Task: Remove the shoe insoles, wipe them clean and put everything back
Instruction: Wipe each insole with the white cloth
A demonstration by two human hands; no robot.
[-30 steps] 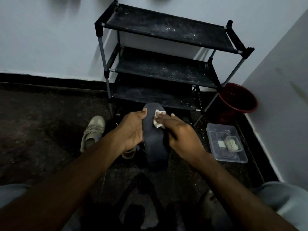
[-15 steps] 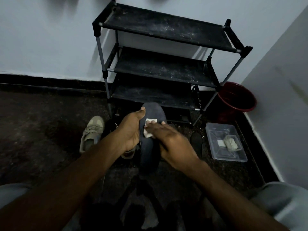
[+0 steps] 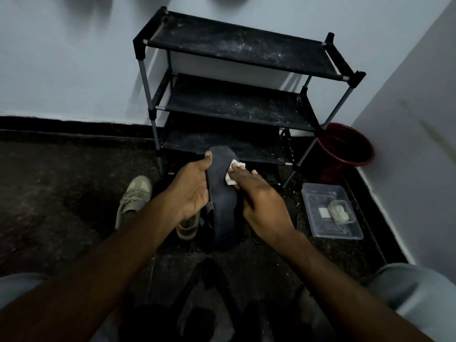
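We see the dark insole (image 3: 223, 193) held upright above the floor (image 3: 61, 193), just before the black shoe rack (image 3: 237, 99). The left hand (image 3: 191, 191) has its grip clamped on the insole's left edge — thumb near the toe. The right hand (image 3: 261, 201) presses a white wipe (image 3: 233, 172) flat against it. A beige shoe (image 3: 134, 198) lies left; a clear container (image 3: 330, 211) and red bucket (image 3: 345, 149) sit right.

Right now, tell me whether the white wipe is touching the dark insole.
Touching. The head view shows the right hand pressing the white wipe flat against the dark insole, with no gap visible between them.
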